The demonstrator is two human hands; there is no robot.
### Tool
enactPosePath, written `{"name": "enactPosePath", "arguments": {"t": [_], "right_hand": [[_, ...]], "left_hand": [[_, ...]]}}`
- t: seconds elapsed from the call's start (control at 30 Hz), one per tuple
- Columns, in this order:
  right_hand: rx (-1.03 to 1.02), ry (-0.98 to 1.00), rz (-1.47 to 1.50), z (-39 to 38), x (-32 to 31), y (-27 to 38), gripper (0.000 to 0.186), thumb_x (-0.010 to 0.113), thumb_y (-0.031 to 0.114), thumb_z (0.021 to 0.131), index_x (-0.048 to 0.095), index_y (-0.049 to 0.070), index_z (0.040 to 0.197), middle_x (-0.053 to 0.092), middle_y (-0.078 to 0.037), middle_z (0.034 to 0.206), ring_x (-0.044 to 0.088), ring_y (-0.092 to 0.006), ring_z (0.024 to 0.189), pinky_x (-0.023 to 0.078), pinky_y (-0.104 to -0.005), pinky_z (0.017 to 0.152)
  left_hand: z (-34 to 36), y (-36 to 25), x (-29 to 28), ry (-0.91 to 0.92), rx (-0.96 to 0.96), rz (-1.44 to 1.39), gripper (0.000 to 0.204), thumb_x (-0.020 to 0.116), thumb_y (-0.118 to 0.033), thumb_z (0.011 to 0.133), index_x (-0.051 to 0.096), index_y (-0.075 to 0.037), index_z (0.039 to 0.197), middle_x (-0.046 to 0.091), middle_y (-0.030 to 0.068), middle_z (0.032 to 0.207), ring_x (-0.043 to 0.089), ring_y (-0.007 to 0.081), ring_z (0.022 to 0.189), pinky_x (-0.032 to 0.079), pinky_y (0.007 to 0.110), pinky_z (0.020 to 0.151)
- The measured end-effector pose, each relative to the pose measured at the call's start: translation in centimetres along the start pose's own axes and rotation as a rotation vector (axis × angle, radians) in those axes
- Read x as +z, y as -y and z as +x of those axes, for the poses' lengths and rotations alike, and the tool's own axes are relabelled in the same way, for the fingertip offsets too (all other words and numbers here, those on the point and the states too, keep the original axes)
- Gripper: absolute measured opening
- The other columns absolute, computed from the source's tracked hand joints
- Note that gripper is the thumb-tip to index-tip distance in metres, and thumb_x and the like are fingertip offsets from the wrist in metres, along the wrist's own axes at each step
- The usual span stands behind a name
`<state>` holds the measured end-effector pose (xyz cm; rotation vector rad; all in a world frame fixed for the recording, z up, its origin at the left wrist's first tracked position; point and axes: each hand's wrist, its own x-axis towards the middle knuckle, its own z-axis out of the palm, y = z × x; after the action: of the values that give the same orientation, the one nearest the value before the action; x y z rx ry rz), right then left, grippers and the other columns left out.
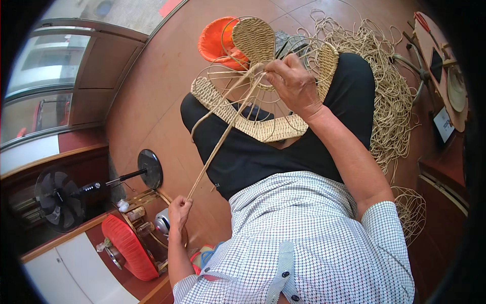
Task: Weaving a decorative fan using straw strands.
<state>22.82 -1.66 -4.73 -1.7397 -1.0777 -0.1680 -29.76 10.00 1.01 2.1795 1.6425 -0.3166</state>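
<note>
Across my lap lies a half-woven piece on a wire frame, with a pale curved woven band (279, 130) and a rounded woven panel (253, 39) at its far end. My right hand (296, 83) is closed at the near end of that panel, its fingers pinching strands of tan cord (218, 147). From there the cord runs taut down to the lower left. My left hand (179, 212) is closed around its other end, out beyond my left thigh. Thin wires fan out around the right hand, and its fingertips partly cover the join.
A big heap of loose cord (392, 96) lies on the floor to the right. An orange-lined basket (215, 43) stands beyond the panel. At left are a fan (59, 195) and a red-covered round object (132, 248); a round-topped stand (448, 76) is far right.
</note>
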Motion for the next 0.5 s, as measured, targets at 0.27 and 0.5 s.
{"name": "enactPosePath", "arguments": {"t": [0.27,0.5], "right_hand": [[0.036,0.005,0.039,0.0,0.5,0.2,0.012,0.077,0.019,0.098,0.074,0.011,0.106,0.059,-0.009,0.088,0.065,-0.0277,0.076,0.053,-0.0393,0.069],[0.045,-0.002,0.075,0.4,0.2,0.2,0.013,0.074,0.024,0.100,0.071,0.012,0.102,0.060,-0.010,0.093,0.070,-0.0332,0.080,0.057,-0.0447,0.069]], "left_hand": [[-4.4,20.5,-2.0,-0.208,-0.244,0.434,0.050,0.075,-0.052,0.090,0.075,-0.002,0.089,0.074,0.0255,0.087,0.073,0.0444,0.087,0.055,0.054,0.079],[-10.6,33.8,-10.3,-0.246,-0.834,0.477,0.044,0.088,-0.037,0.080,0.080,-0.001,0.106,0.079,0.0237,0.098,0.078,0.0382,0.091,0.061,0.050,0.079]]}}
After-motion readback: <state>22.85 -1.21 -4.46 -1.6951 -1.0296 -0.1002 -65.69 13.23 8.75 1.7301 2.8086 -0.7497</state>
